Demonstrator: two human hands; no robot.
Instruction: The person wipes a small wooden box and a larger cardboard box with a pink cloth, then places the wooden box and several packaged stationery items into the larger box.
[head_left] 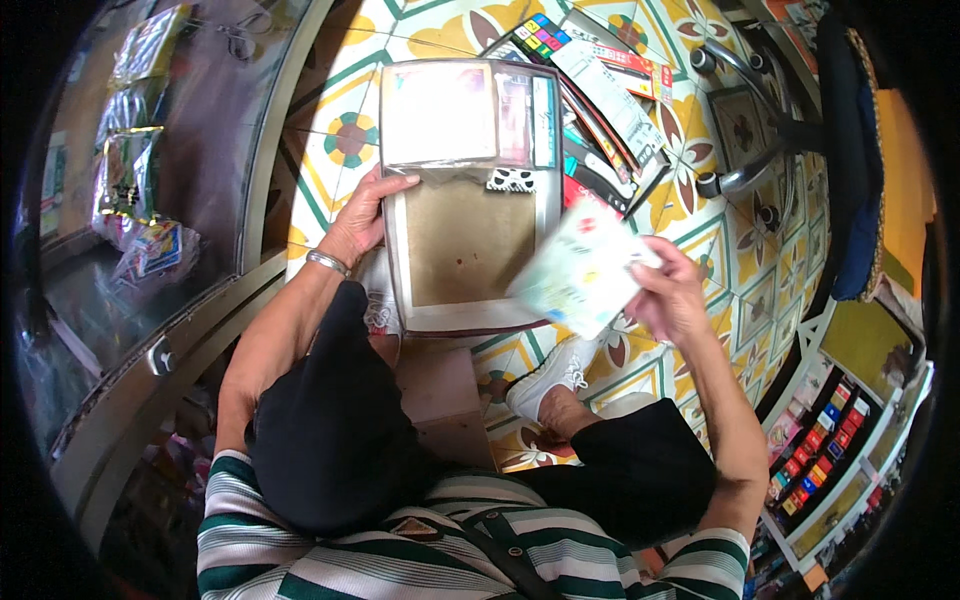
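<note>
My left hand (362, 212) grips the left side of a shallow open box (470, 322), its thumb laid over the rim. The near part of the box shows a bare brown bottom. In its far part lie a white, brightly lit flat packet (440, 112), a pinkish pack (514, 118) and a black-and-white spotted piece (511, 180). To the right of the box, my right hand (668, 292) pinches a thin pale packet (580, 268) with coloured spots by its right edge. The packet is tilted, slightly blurred, and overlaps the box's near right corner.
Several flat packages (615, 100) lie on the patterned tile floor (350, 135) beyond the box. A chair's metal base (750, 170) stands at the right. On the left is a glass-topped case (215, 120) with wrapped goods. A rack of small coloured boxes (820, 450) is at lower right.
</note>
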